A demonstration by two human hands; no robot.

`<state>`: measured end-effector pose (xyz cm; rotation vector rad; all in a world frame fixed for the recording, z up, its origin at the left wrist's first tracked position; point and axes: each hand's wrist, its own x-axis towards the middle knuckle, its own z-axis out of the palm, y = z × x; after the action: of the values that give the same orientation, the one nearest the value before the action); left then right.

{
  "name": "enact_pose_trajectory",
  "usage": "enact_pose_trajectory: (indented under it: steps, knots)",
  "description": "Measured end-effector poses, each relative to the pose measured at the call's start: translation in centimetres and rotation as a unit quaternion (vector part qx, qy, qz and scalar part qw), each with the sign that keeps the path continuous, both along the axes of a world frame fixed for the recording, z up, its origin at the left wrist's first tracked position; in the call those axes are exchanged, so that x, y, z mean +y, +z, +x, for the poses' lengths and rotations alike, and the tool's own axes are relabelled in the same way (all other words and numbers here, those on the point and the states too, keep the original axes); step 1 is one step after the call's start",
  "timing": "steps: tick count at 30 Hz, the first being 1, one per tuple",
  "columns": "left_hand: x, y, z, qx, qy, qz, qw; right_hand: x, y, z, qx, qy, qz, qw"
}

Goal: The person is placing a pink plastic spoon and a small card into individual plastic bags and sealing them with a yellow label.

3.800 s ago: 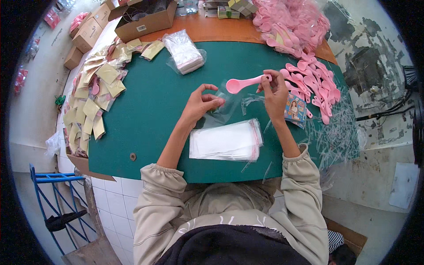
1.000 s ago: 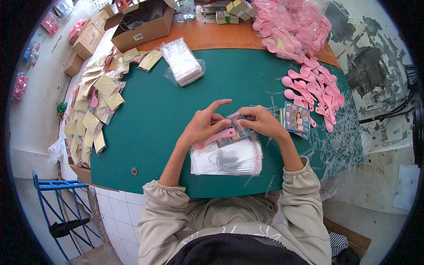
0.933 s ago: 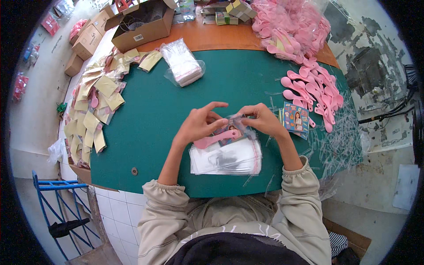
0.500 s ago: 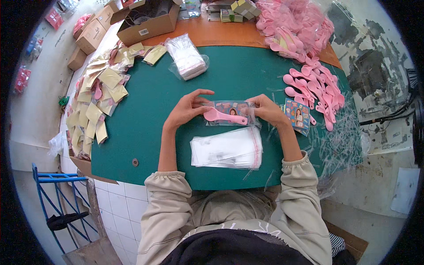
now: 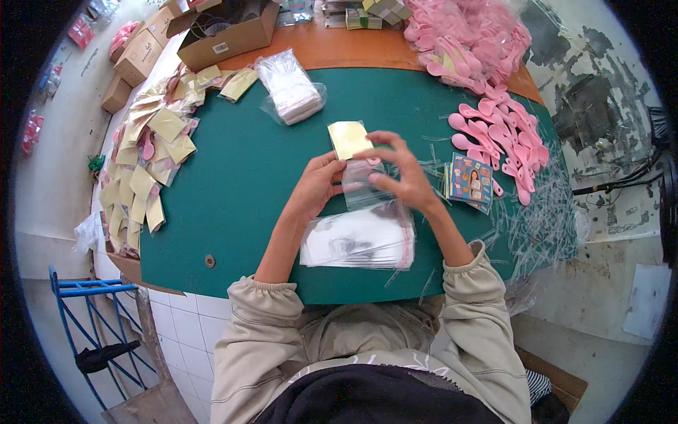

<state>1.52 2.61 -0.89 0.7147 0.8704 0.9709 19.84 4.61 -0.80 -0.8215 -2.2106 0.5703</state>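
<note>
A clear plastic bag [image 5: 360, 196] with a pale yellow card [image 5: 347, 139] at its far end is gripped along its left side by my left hand [image 5: 316, 182]. A bit of pink shows at the bag's middle, mostly covered by fingers. My right hand [image 5: 404, 172] reaches over the bag from the right with thumb and fingers apart, the fingertips across the card's near edge and slightly blurred. Just below both hands lies a stack of flat clear bags [image 5: 357, 240]. To the right are printed blue cards [image 5: 470, 180] in a small stack.
Pink spoons [image 5: 505, 138] are heaped at the right, beside scattered clear strips [image 5: 537, 222]. A bagged pink pile [image 5: 470, 32] stands behind. Filled packets [image 5: 145, 184] crowd the left edge. Bundled bags [image 5: 289, 88] lie farther back, near an open cardboard box [image 5: 229, 39].
The packet has turned over and upright: the pink spoon and printed card faced up before, and the yellow card back shows now. My right hand has moved left, over the packet.
</note>
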Motion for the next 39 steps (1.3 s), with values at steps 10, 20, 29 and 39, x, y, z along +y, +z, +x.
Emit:
enact_pose_trajectory:
  steps: [10, 20, 29, 39]
  knots:
    - [-0.2, 0.9, -0.7, 0.15, -0.091, -0.024, 0.984, 0.6, -2.1, -0.1, 0.203, -0.142, -0.263, 0.932]
    - [-0.4, 1.1, -2.4, 0.174, -0.178, 0.023, 0.968, -1.9, 0.5, -1.3, 0.011, -0.036, -0.083, 0.996]
    - [-0.6, 0.4, -1.8, 0.17, -0.125, 0.015, 0.977, -2.8, -0.1, -2.3, -0.068, -0.019, -0.039, 0.997]
    - [-0.2, -0.1, -1.4, 0.194, -0.084, 0.066, 0.975, -2.6, 0.3, -2.3, -0.085, 0.002, 0.005, 0.996]
